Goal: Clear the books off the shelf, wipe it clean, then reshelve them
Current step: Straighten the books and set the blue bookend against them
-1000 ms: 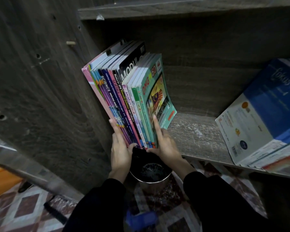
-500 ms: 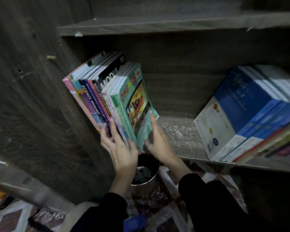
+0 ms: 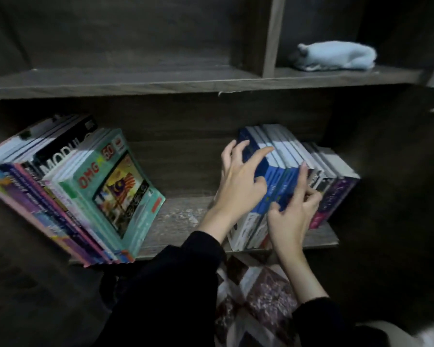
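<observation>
On the right end of the shelf [image 3: 181,216] is where you've landed. Your left hand [image 3: 241,176] curls over the top of the blue books [image 3: 283,181] and your right hand [image 3: 291,211] pinches their spines lower down. Half a second back both hands were on the leaning stack [image 3: 85,191] at the left, which now sits alone, tilted, poking past the front edge. My guess is you've just switched groups. The board between shows pale smudges, and the cloth [image 3: 336,56] lies one shelf up.
</observation>
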Demonstrator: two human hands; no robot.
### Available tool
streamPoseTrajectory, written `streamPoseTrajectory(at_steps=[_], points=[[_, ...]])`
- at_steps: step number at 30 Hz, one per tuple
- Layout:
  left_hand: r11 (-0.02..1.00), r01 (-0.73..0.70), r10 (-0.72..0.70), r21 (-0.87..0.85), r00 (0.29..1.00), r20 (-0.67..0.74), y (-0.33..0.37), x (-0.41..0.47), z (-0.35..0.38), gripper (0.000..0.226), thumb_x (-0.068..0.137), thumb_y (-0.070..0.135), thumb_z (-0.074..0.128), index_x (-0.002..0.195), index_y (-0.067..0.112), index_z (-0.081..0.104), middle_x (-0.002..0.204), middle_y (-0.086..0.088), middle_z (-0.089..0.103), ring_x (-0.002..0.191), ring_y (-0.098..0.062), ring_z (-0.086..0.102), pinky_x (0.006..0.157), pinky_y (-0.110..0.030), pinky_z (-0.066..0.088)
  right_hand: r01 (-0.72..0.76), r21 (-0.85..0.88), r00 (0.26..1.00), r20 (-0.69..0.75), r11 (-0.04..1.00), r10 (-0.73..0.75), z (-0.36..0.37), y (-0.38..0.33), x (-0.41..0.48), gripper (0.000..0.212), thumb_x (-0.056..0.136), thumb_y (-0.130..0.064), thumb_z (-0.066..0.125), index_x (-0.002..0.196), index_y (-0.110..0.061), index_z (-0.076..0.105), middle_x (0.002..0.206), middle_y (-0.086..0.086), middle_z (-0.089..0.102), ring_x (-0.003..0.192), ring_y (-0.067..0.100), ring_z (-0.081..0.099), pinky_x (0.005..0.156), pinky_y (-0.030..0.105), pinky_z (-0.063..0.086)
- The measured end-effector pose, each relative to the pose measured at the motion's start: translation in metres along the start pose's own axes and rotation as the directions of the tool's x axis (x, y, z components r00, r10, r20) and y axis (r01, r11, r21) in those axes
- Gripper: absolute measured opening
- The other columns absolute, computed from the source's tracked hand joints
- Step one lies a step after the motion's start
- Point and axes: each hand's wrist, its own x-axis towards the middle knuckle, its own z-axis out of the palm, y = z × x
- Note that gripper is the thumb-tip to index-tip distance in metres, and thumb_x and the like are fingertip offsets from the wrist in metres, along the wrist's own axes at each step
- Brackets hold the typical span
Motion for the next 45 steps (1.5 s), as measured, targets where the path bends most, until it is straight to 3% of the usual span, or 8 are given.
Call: streamPoseTrajectory(at_steps=[11, 14, 18, 22, 24, 27, 35, 45], points=[[0.998, 0.051, -0.041, -0.043, 0.975, 0.218, -0.003, 0.000, 0.006, 0.080, 0.083, 0.003, 0.053, 0.146, 0.041, 0.024, 0.157, 0.000, 0.005, 0.143, -0.011, -0.009, 0.108, -0.033, 0.018, 0.212, -0.295, 0.977, 0.073, 0.932, -0.199, -0.006, -0.014, 0.015, 0.073, 0.074, -0.006, 0.065, 0.138, -0.034, 0.045, 0.112, 0.010, 0.036, 0.101, 0.021, 0.029, 0.087, 0.036, 0.028], [0.982, 0.127, -0.099, -0.142, 0.977, 0.187, -0.010, -0.001, -0.004, 0.078, 0.088, 0.010, 0.058, 0.146, 0.045, 0.020, 0.158, 0.005, -0.001, 0.138, -0.009, 0.017, 0.101, -0.024, 0.029, 0.334, -0.171, 0.942, 0.094, 0.927, -0.322, 0.005, -0.021, 0.011, 0.066, 0.073, 0.002, 0.061, 0.130, -0.032, 0.055, 0.126, 0.007, 0.044, 0.109, 0.020, 0.031, 0.087, 0.032, 0.025], [0.991, 0.119, -0.109, -0.060, 0.983, 0.145, -0.028, -0.003, -0.012, 0.070, 0.092, 0.027, 0.060, 0.148, 0.041, 0.020, 0.160, -0.002, 0.014, 0.143, -0.017, 0.021, 0.110, -0.029, 0.027, -0.024, 0.474, 0.916, 0.363, 0.880, -0.171, 0.005, -0.015, 0.003, 0.073, 0.086, 0.014, 0.043, 0.136, -0.040, 0.042, 0.121, -0.021, 0.052, 0.113, -0.010, 0.048, 0.095, 0.012, 0.040], [0.992, 0.122, -0.116, -0.041, 0.986, 0.116, -0.033, -0.011, -0.013, 0.061, 0.094, 0.026, 0.056, 0.143, 0.045, 0.025, 0.148, -0.009, 0.040, 0.128, -0.023, 0.047, 0.103, -0.041, 0.042, -0.059, 0.328, 0.831, 0.540, 0.943, -0.135, 0.024, 0.016, -0.032, 0.096, 0.084, 0.010, 0.052, 0.147, -0.049, 0.010, 0.141, -0.028, 0.034, 0.118, -0.018, 0.041, 0.096, 0.016, 0.041], [0.995, 0.098, -0.097, -0.023, 0.993, 0.063, -0.036, -0.015, -0.017, 0.061, 0.094, 0.025, 0.056, 0.143, 0.045, 0.027, 0.122, -0.005, 0.059, 0.090, -0.013, 0.064, 0.084, -0.029, 0.052, -0.022, 0.224, 0.725, 0.675, 0.974, -0.138, 0.040, 0.037, -0.048, 0.109, 0.084, 0.005, 0.058, 0.146, -0.051, -0.011, 0.154, -0.023, 0.015, 0.136, 0.000, 0.031, 0.106, 0.024, 0.035], [0.996, 0.088, -0.088, 0.009, 0.996, -0.001, -0.044, -0.019, -0.024, 0.061, 0.092, 0.022, 0.058, 0.144, 0.040, 0.033, 0.076, 0.002, 0.053, 0.048, -0.005, 0.043, 0.050, -0.011, 0.035, 0.060, 0.107, 0.677, 0.726, 0.992, -0.119, 0.058, 0.052, -0.060, 0.109, 0.089, -0.003, 0.061, 0.140, -0.043, -0.026, 0.159, -0.008, 0.003, 0.140, 0.017, 0.030, 0.103, 0.020, 0.029], [0.985, 0.169, -0.160, 0.032, 0.970, -0.181, -0.077, -0.041, -0.067, 0.062, 0.089, 0.016, 0.059, 0.143, 0.037, 0.038, 0.059, -0.004, 0.047, 0.043, -0.007, 0.038, 0.045, -0.016, 0.032, 0.174, 0.114, 0.601, 0.774, 0.978, -0.197, 0.099, 0.034, -0.082, 0.108, 0.092, -0.010, 0.059, 0.136, -0.057, -0.027, 0.130, 0.010, 0.060, 0.095, 0.026, 0.065, 0.084, 0.039, 0.050], [0.929, 0.331, -0.277, 0.165, 0.919, -0.280, -0.127, -0.076, -0.161, 0.062, 0.091, 0.014, 0.060, 0.146, 0.032, 0.036, 0.045, 0.005, 0.034, 0.036, -0.007, 0.034, 0.040, -0.016, 0.027, 0.230, 0.193, 0.456, 0.844, 0.954, -0.281, 0.175, -0.043, -0.142, 0.101, 0.096, -0.016, 0.054, 0.131, -0.055, -0.033, 0.125, 0.019, 0.059, 0.097, 0.036, 0.061, 0.079, 0.038, 0.046]])
